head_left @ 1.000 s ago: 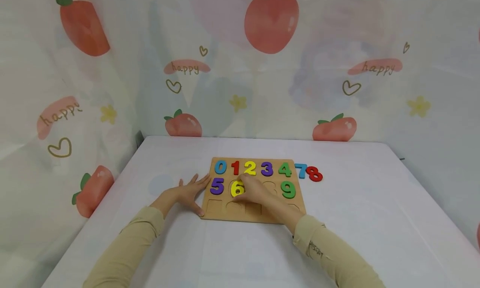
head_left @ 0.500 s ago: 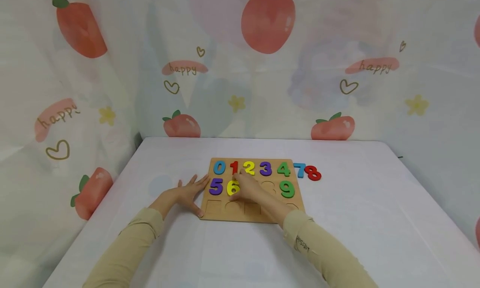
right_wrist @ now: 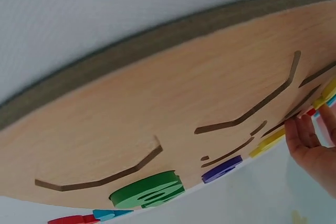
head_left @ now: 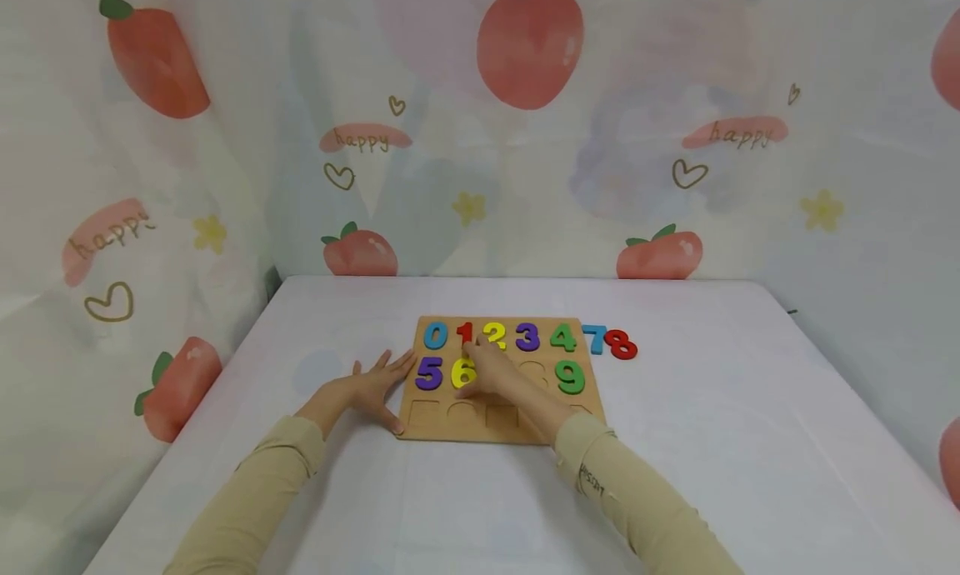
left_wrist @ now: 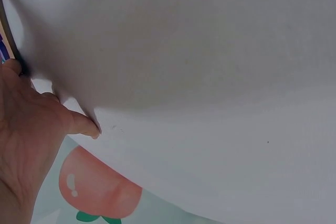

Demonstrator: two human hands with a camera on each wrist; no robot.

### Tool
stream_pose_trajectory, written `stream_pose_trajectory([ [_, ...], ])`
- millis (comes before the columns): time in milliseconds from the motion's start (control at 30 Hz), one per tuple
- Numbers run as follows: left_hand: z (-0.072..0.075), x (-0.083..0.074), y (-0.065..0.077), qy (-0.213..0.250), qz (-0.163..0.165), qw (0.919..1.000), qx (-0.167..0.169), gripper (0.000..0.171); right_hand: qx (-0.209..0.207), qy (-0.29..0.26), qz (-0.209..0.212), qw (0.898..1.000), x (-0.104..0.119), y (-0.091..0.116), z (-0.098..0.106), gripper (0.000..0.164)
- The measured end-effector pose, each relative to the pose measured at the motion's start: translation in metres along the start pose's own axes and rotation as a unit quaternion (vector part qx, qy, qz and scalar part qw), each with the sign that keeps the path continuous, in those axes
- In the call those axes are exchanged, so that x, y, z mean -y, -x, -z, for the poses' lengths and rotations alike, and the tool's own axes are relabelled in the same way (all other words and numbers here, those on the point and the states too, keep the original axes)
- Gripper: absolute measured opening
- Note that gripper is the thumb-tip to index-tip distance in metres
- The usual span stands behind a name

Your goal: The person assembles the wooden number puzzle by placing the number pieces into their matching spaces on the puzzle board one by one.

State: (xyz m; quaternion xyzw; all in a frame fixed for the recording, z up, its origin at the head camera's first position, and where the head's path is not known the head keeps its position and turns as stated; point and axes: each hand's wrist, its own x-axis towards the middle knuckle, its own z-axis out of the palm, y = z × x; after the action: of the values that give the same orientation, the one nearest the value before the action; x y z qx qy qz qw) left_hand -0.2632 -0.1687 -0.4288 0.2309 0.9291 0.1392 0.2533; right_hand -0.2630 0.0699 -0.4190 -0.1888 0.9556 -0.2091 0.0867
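A wooden number puzzle board (head_left: 442, 434) lies on the white table. My right hand (head_left: 495, 372) reaches over it with thumb and fingertips around the yellow number 6 (head_left: 456, 374), holding it at its place in the middle row. In the right wrist view, the right hand's (right_wrist: 315, 156) fingers meet that yellow piece at the edge; whether it lies flush is unclear. My left hand (head_left: 371, 389) is spread at the board's left side, thumb on the near corner, fingertips at the edge. The purple 5 (head_left: 424, 374) and red 1 (head_left: 464, 332) sit close by.
The blue 0 (head_left: 428, 336), yellow 2 (head_left: 489, 337), purple 3 (head_left: 533, 336) and green 4 (head_left: 566, 339) are in the top row, the green 9 (head_left: 562, 372) below. Beyond the board's right edge are a blue 7 (head_left: 597, 342) and red 8 (head_left: 622, 352).
The right hand and the yellow 6 have shifted slightly left, closer to the purple 5. The left hand stays against the board. The head view has turned a little.
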Motion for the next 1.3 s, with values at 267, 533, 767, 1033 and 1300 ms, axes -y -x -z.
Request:
stream_pose_trajectory([
  [267,-0.001,0.0,-0.001,-0.003,-0.003,1.0,-0.001,0.124,0.036,-0.017,0.015,0.999,-0.006,0.002,0.007,0.068],
  [533,0.0,0.001,0.0,0.005,-0.008,0.9999,-0.007,0.124,0.087,-0.067,0.015,0.994,-0.015,0.002,0.02,0.076],
  [767,-0.002,0.002,-0.001,0.009,-0.012,0.9999,-0.009,0.125,0.062,-0.126,0.016,0.99,-0.029,0.01,0.028,0.06],
  [1033,-0.002,0.003,0.0,0.013,-0.009,0.9998,-0.011,0.124,-0.01,-0.148,0.081,0.986,-0.051,0.017,0.033,0.031],
  [1300,-0.001,0.001,0.001,0.012,-0.011,0.9998,-0.008,0.124,-0.074,-0.141,0.082,0.984,-0.078,0.027,0.046,0.022],
])
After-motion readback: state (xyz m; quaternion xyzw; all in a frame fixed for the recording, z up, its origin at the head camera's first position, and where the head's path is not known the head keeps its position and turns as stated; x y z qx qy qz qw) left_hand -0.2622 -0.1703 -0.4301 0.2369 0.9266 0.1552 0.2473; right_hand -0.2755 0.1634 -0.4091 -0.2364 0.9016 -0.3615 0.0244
